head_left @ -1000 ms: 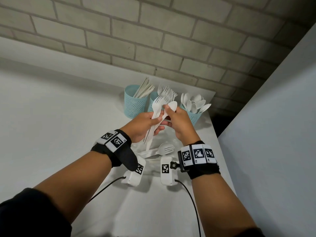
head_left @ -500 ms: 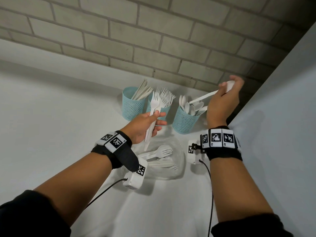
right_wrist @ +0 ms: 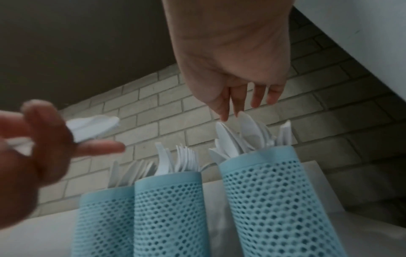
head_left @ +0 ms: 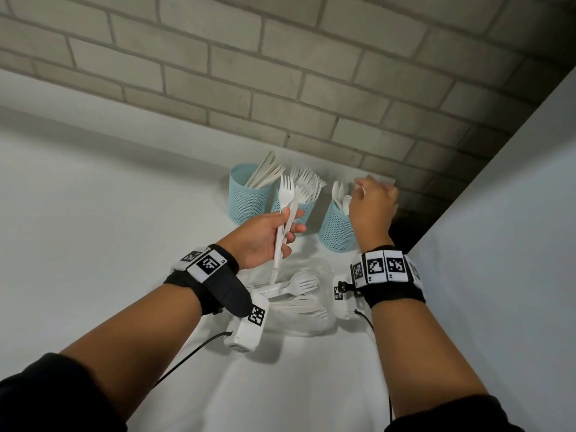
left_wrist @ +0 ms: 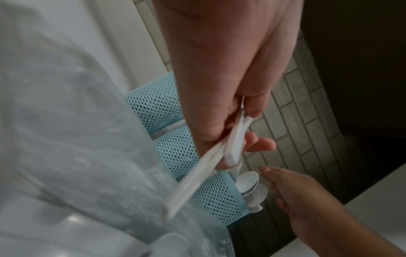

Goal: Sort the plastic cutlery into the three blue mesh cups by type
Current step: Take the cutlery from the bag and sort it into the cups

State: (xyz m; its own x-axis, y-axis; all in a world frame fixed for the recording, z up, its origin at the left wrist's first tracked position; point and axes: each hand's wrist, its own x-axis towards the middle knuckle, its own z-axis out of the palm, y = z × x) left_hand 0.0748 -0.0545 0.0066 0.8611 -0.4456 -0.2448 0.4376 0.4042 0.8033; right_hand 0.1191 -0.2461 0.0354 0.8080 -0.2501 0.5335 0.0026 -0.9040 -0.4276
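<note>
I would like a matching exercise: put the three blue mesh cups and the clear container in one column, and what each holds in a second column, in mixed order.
Things:
1. left cup
2. middle cup
3. right cup
4. clear container

Contents:
A. spoons
B. unsorted cutlery lying flat
C. knives
D. forks

Pairs: 1-C, 2-D, 3-A, 4-B

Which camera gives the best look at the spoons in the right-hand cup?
The right wrist view: the spoons stand sharp just under the right hand, above the cup rim. The head view shows the spoons small and partly hidden by that hand. The left wrist view shows a few bowls, blurred.
</note>
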